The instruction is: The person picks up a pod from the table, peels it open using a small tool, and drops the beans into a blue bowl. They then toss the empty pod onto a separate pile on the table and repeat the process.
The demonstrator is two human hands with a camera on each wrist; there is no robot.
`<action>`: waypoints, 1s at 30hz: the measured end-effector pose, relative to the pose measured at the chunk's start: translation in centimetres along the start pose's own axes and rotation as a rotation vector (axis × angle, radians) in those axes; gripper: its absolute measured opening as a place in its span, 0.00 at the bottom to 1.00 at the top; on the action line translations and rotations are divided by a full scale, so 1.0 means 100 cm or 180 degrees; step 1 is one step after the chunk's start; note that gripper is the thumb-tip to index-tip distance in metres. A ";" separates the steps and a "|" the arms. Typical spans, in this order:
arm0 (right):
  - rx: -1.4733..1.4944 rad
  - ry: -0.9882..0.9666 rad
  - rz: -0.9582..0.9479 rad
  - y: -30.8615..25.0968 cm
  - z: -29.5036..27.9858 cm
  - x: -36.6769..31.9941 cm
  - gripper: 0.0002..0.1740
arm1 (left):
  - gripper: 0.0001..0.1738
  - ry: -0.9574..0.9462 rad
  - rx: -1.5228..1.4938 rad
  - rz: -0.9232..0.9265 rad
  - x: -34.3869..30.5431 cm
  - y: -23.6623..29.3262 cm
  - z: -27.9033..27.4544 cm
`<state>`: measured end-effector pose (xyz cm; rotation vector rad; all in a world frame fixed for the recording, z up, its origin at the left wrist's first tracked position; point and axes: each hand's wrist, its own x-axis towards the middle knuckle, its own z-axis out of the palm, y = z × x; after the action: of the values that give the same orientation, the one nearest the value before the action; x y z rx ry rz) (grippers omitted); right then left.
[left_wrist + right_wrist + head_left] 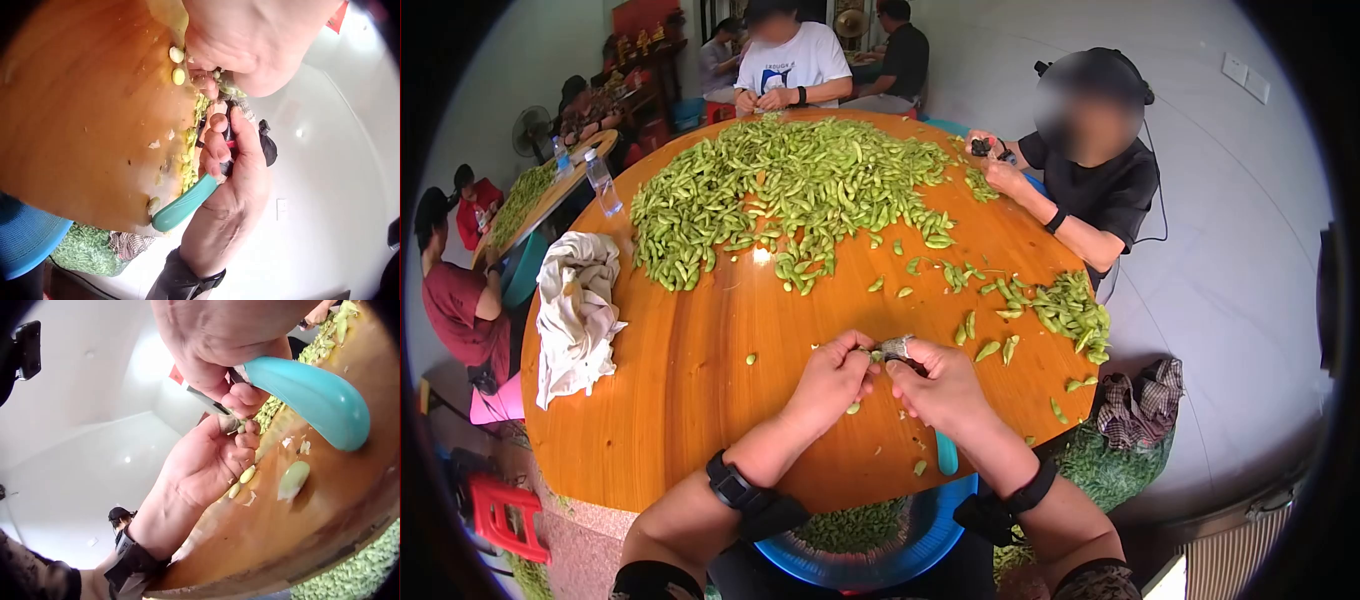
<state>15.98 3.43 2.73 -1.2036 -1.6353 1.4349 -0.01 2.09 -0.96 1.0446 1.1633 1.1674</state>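
Over the near part of the round wooden table (700, 400), my two hands meet at the fingertips. My left hand (832, 380) pinches a green soybean pod (241, 428), mostly covered by fingers. My right hand (940, 385) grips a tool with a smooth teal handle (312, 394); the handle sticks out below the palm, and a narrow grey blade-like part (209, 400) shows beyond the fingers. The tool's working end lies against the pod. A silvery wrapping (897, 347) covers a right fingertip. Pale shelled beans (177, 76) lie on the wood beside the left hand.
A big heap of pods (800, 185) covers the table's far side, and a smaller pile (1070, 310) lies right. A crumpled white cloth (575, 310) and a water bottle (603, 185) stand left. Below the near edge sits a blue basin (940, 545) of beans. People sit around.
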 end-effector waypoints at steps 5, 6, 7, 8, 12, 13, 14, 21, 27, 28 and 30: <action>0.0135 -0.0081 0.0099 0.001 -0.002 0.000 0.09 | 0.11 0.0042 -0.0066 -0.0028 0.000 -0.001 0.001; 0.0136 -0.0084 0.0099 0.000 -0.002 -0.002 0.09 | 0.11 0.0045 -0.0065 -0.0029 0.000 0.000 0.000; 0.0160 -0.0121 0.0223 -0.003 -0.001 -0.004 0.09 | 0.10 0.0100 0.0121 -0.0023 0.000 0.001 0.000; 0.0183 -0.0158 0.0348 -0.004 -0.001 -0.005 0.09 | 0.10 0.0156 0.0307 -0.0019 -0.001 0.002 0.000; 0.0545 -0.0172 0.0324 0.004 -0.008 -0.004 0.09 | 0.11 -0.0092 0.0750 0.0100 0.000 0.002 -0.007; 0.0568 -0.0153 0.0321 0.004 -0.011 -0.005 0.09 | 0.11 -0.0126 0.0768 0.0122 -0.002 0.004 -0.007; 0.0591 -0.0130 0.0317 0.004 -0.013 -0.005 0.09 | 0.11 -0.0163 0.0787 0.0145 -0.002 0.007 -0.005; 0.0406 -0.0038 0.0164 0.007 -0.019 -0.011 0.09 | 0.09 -0.0479 0.1650 0.0795 -0.003 0.005 -0.003; 0.0225 -0.0053 -0.0010 0.002 -0.015 -0.012 0.10 | 0.09 -0.0218 0.1721 0.1233 -0.007 0.002 0.000; 0.0116 -0.0024 0.0017 -0.004 -0.014 -0.013 0.10 | 0.11 -0.0214 0.1719 0.1421 -0.004 -0.004 -0.001; 0.0070 -0.0041 -0.0003 -0.003 -0.011 -0.012 0.10 | 0.17 -0.0241 0.1710 0.1219 -0.006 0.003 -0.002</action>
<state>17.36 2.72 3.40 -1.1836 -1.6244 1.4593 -0.25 1.59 -0.61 1.7664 1.2848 1.1127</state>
